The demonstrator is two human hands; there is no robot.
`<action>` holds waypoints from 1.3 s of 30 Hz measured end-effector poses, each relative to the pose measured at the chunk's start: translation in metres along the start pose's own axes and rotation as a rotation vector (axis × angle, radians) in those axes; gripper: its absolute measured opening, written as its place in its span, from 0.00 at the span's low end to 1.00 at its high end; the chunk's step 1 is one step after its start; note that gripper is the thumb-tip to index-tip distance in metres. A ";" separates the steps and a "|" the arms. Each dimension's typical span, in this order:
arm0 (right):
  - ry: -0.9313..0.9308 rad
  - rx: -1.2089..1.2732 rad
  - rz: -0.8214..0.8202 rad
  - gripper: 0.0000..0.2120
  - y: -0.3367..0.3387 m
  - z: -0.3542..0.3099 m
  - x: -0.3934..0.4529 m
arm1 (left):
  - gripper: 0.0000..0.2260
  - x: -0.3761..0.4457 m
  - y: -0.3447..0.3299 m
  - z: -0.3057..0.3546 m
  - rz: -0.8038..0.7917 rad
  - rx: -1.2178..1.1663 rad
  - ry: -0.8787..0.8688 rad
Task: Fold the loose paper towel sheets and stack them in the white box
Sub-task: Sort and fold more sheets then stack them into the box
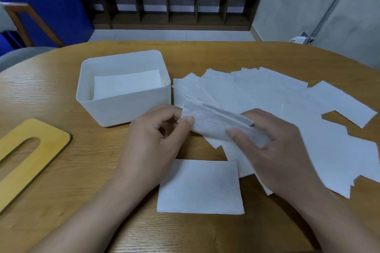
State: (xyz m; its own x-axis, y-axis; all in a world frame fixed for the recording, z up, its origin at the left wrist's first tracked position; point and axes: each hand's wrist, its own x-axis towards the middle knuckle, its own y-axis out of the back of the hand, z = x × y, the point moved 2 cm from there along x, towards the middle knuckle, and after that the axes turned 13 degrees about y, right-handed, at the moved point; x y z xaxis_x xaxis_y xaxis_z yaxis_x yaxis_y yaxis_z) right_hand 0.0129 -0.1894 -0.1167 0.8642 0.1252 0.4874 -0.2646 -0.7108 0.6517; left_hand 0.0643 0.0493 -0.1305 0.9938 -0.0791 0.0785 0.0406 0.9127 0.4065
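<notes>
A white box [131,107] stands left of centre on the wooden table, with folded paper towels [125,85] stacked inside. Just right of the box, both hands hold one folded sheet [213,123] above the table. My left hand [152,139] pinches its left end between thumb and fingers. My right hand [273,141] grips its right end, thumb on top. Several loose sheets [257,92] lie fanned out behind and to the right. One flat sheet [199,187] lies near the front edge, between my forearms.
A yellow wooden lid [30,154] with a long oval slot lies at the left of the table [61,80]. A chair [22,24] stands beyond the far left edge. A dark shelf unit fills the back wall.
</notes>
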 end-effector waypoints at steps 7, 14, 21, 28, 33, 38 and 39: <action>-0.291 0.356 0.209 0.12 0.011 0.013 0.010 | 0.10 -0.002 0.012 0.008 -0.111 -0.227 0.164; -0.325 0.396 0.235 0.09 0.011 0.014 0.013 | 0.08 -0.009 0.010 0.004 -0.164 -0.362 0.312; -0.184 0.355 0.148 0.17 0.004 0.008 0.010 | 0.06 -0.009 0.016 0.004 -0.160 -0.281 0.251; -0.316 0.539 -0.030 0.08 0.006 0.000 0.007 | 0.12 -0.017 0.028 0.017 -0.290 -0.269 0.266; -0.322 0.481 -0.184 0.07 0.014 -0.007 -0.002 | 0.07 -0.024 0.040 0.015 -0.412 -0.059 0.314; -0.294 0.304 -0.314 0.04 0.009 -0.007 -0.013 | 0.07 -0.032 0.037 0.007 -0.346 0.295 0.200; -0.271 0.253 -0.339 0.04 0.007 -0.007 -0.014 | 0.07 -0.033 0.035 0.007 -0.350 0.315 0.212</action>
State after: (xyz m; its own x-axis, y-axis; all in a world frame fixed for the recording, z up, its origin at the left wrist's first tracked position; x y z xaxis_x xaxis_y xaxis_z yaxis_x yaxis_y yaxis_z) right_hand -0.0047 -0.1913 -0.1148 0.9726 0.2178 0.0817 0.1338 -0.8111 0.5694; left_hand 0.0320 0.0810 -0.1121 0.9267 -0.2455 -0.2844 0.3738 0.6782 0.6327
